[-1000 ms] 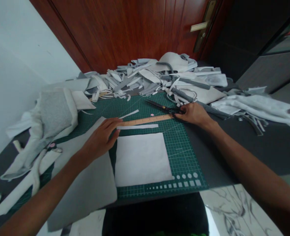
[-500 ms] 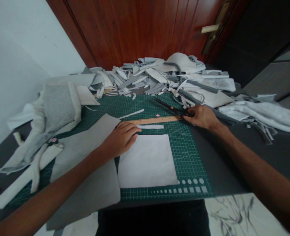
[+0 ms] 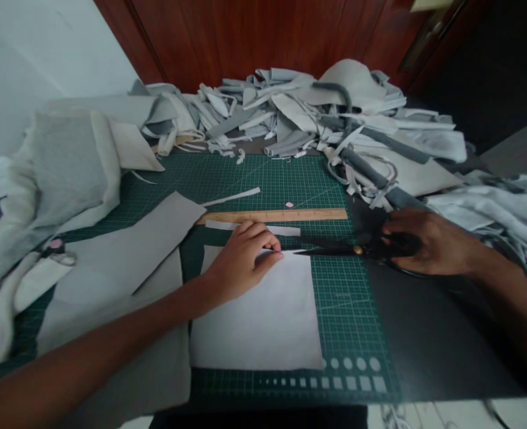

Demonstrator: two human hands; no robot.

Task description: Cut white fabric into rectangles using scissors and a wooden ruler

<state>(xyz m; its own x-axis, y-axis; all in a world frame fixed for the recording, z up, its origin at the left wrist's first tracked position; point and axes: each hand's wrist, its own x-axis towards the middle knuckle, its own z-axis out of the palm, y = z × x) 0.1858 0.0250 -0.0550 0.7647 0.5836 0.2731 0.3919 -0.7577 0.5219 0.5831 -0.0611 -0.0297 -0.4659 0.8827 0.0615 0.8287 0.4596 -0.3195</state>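
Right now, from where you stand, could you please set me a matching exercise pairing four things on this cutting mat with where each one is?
Things:
1. Black scissors
2. Wooden ruler
3. White fabric square
4. Grey fabric sheet

Places:
A. Beneath the left forearm
B. In the right hand
C. Across the upper part of the green cutting mat, touched by neither hand
D. Under the left hand

Right pairs: 1-B, 2-C, 3-D, 4-A.
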